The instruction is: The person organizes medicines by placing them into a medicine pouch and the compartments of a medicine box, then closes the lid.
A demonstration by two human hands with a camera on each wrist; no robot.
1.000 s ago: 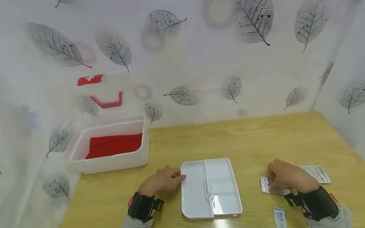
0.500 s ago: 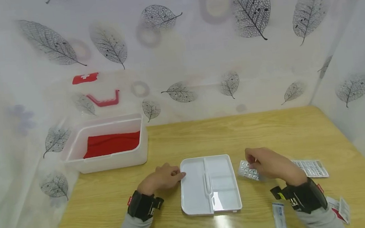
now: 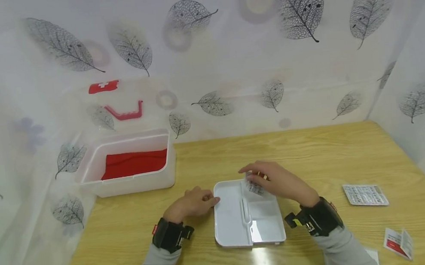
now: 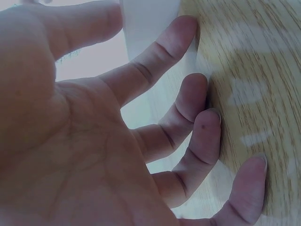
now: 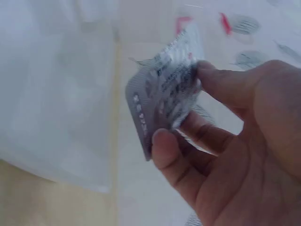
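My right hand [image 3: 280,181] pinches a silver blister pack [image 5: 162,84] between thumb and fingers, over the far right compartment of a white divided tray [image 3: 229,221]. Printed foil shows in the right wrist view, with the pack tilted up. My left hand [image 3: 192,203] lies at the tray's left edge, its thumb at the rim. In the left wrist view the left fingers [image 4: 193,96] are spread and slightly bent, their tips resting on the wooden table, with the tray's wall beside thumb and index finger.
A translucent bin [image 3: 136,183] with red cloth [image 3: 134,163] stands at the back left. Another blister pack [image 3: 365,194] lies to the right, near a folded red-and-white packet [image 3: 398,242]. White papery items [image 3: 372,254] are partly under the right forearm. A leaf-patterned curtain [image 3: 220,62] surrounds the table.
My right hand has lifted the blister pack from the table at the right and carried it left over the tray. The left hand stays at the tray's edge.
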